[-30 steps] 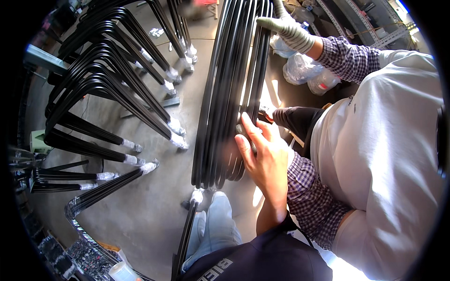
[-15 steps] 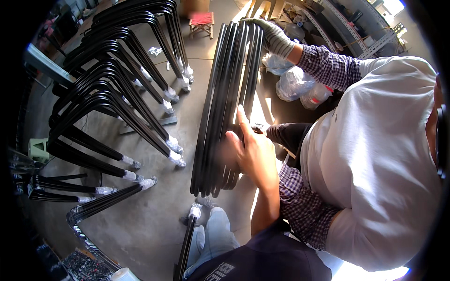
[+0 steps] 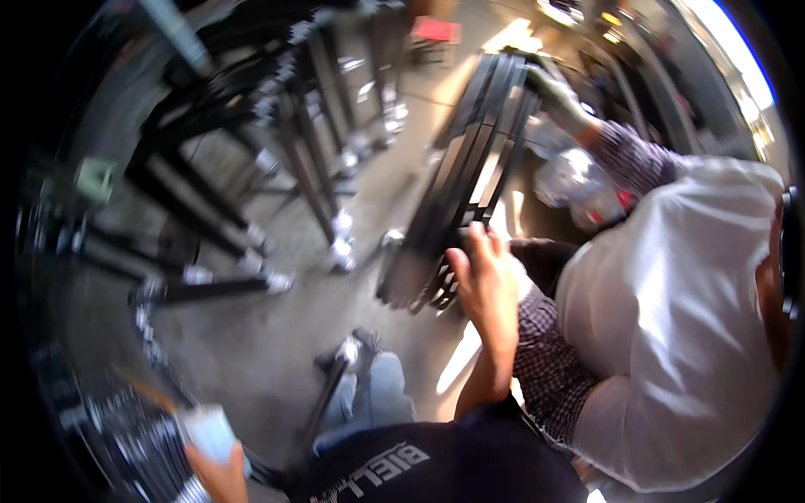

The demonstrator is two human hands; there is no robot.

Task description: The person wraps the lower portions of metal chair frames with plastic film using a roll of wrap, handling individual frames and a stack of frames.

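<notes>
My right hand [image 3: 489, 281] is open, fingers stretched, beside the near half of a bundle of long black tubes [image 3: 471, 168]; blur hides whether it touches them. At the lower left my left hand [image 3: 220, 476] wraps round a white roll [image 3: 210, 432], seemingly plastic film, with a brown stick-like end beyond it. A co-worker's gloved hand [image 3: 560, 99] grips the far end of the bundle. The co-worker's other hand is hidden behind my right hand and the tubes.
Several bent black tube frames [image 3: 210, 109] with film-wrapped ends stand at the left. A wrapped bent tube [image 3: 210, 291] lies nearer me. A red-topped stool [image 3: 436, 31] is at the back, and plastic bags [image 3: 579, 180] lie by the co-worker [image 3: 662, 293]. A green stool [image 3: 96, 179] stands far left.
The view has swung, so the scene sits differently. My left hand has come into view, holding the white roll. My right hand's fingers are spread wider; the tube bundle tilts more.
</notes>
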